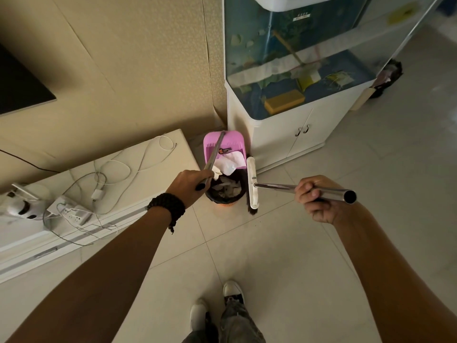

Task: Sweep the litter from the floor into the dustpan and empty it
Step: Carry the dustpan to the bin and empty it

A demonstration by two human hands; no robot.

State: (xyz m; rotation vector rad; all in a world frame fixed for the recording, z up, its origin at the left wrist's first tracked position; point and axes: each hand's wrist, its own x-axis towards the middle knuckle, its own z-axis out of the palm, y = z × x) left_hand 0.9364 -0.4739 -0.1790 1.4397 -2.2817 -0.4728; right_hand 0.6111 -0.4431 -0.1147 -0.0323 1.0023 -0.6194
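While the left hand [190, 185] is wrapped tight round the metal handle of the pink dustpan [223, 144], that handle runs up and away from the grip toward the wall, so the pan sits tipped just beyond the knuckles, its mouth facing down at the small black bin [226, 193] directly under it. White paper litter [231, 160] still lies in the lower part of the pan, its edge hanging over the lip above the bin, which already holds crumpled scraps. The right hand [315, 199] is clenched round the steel handle of the broom [252, 183]; this handle lies nearly level, pointing left from the fist, with the white broom head standing crosswise just beside the bin's right rim. Judging by this, the emptying is half done: the left hand is the nearer one to the pan and would need to raise the handle end further so the paper slides straight down, while the broom head, close by on the right, could nudge it out.
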